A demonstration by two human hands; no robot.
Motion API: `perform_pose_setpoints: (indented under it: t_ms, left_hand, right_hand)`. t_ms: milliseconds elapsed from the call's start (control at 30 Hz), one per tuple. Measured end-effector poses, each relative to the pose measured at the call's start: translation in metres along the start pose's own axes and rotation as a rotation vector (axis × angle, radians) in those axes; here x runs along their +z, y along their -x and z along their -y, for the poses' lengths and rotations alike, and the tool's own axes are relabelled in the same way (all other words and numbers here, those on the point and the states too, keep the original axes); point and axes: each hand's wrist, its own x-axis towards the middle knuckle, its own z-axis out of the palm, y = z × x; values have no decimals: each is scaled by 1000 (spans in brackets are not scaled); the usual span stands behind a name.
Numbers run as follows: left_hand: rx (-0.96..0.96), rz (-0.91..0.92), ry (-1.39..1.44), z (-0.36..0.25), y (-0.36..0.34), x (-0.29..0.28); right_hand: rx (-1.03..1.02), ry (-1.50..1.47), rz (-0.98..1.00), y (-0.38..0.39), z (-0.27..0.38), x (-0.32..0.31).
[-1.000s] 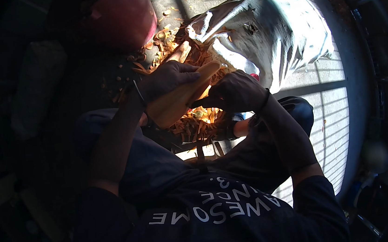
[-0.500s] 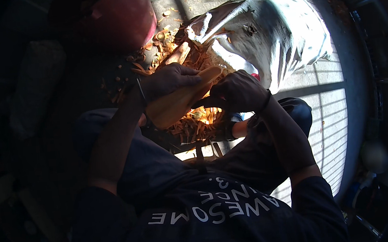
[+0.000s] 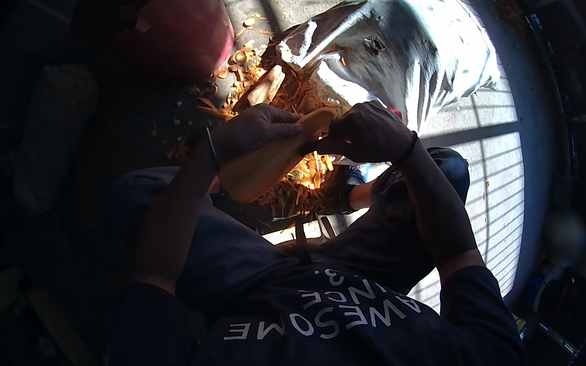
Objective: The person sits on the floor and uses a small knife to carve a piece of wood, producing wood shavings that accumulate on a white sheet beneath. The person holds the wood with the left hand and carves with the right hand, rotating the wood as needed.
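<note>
A smooth, pale orange-brown piece of carved wood, broad at the near end and narrowing toward the far right, is held over the floor between my knees. My left hand grips it from the left, thumb along its upper edge. At the narrow end my right hand is closed, its fingers curled against the wood. Shadow hides whatever lies inside those right fingers. Wood shavings lie thickly beneath the piece.
Beyond my hands lies a bulky whitish sack, its mouth toward the shavings. A dark red container stands at the far left. A rough wood chunk rests among the shavings. Barred shadows cross the sunlit floor.
My right hand has shifted slightly up and to the right along the wood's narrow end. The carved piece has tilted a little; my left hand keeps its grip.
</note>
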Motion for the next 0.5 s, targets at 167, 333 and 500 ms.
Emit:
perform_pose_setpoints:
  t_ms: [167, 333, 500]
  left_hand:
    - [-17, -90, 78, -11, 8, -1]
    - [212, -579, 288, -9, -1, 2]
    - [479, -852, 387, 7, -21, 5]
  right_hand:
    - [44, 82, -29, 7, -14, -20]
    - [-305, 94, -554, -2, -50, 11]
    - [10, -407, -462, -11, 7, 31]
